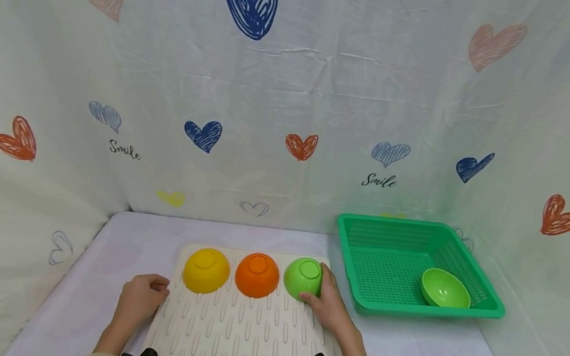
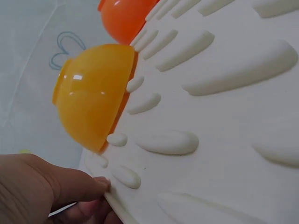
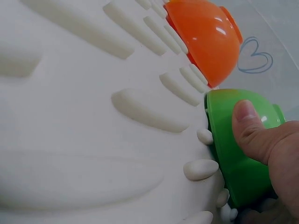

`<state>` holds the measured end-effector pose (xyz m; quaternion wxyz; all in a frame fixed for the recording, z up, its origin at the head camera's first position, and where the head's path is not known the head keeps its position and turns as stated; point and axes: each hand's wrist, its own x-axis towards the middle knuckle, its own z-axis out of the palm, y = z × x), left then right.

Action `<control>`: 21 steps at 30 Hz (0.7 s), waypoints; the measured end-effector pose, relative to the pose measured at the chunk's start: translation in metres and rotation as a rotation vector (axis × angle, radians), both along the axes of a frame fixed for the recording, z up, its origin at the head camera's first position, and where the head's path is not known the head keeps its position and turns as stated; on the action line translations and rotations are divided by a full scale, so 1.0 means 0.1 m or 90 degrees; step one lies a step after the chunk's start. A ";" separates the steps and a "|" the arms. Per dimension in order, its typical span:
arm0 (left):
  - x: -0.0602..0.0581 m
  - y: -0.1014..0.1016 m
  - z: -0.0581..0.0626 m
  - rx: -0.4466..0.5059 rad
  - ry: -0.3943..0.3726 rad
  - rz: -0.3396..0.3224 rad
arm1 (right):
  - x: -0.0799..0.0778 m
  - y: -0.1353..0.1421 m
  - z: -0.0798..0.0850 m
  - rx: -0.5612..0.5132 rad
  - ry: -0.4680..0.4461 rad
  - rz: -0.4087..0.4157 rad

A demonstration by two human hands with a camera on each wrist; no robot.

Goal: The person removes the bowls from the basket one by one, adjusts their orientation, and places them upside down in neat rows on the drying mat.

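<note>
A white ridged drying mat (image 1: 240, 342) lies on the table, with three bowls upside down in a row along its far edge. The yellow bowl (image 1: 205, 271) is at the left, the orange bowl (image 1: 257, 276) in the middle and the green bowl (image 1: 302, 278) at the right. My right hand (image 1: 331, 306) holds the green bowl from its right side; the right wrist view shows the thumb (image 3: 247, 126) on its outside. At the mat's left edge my left hand (image 1: 141, 299) pinches the rim, thumb (image 2: 81, 184) uppermost, just below the yellow bowl.
A green plastic basket (image 1: 355, 300) stands at the back right of the table, with a light green bowl (image 1: 443, 288) inside, tilted toward its right front corner. Heart-printed sheeting (image 1: 274, 97) hangs behind and at both sides.
</note>
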<state>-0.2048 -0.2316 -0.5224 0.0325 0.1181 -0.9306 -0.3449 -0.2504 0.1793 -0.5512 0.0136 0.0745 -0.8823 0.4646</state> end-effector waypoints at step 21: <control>-0.06 0.00 0.08 -0.048 -0.053 -0.002 | -0.01 -0.04 0.10 0.051 -0.001 -0.016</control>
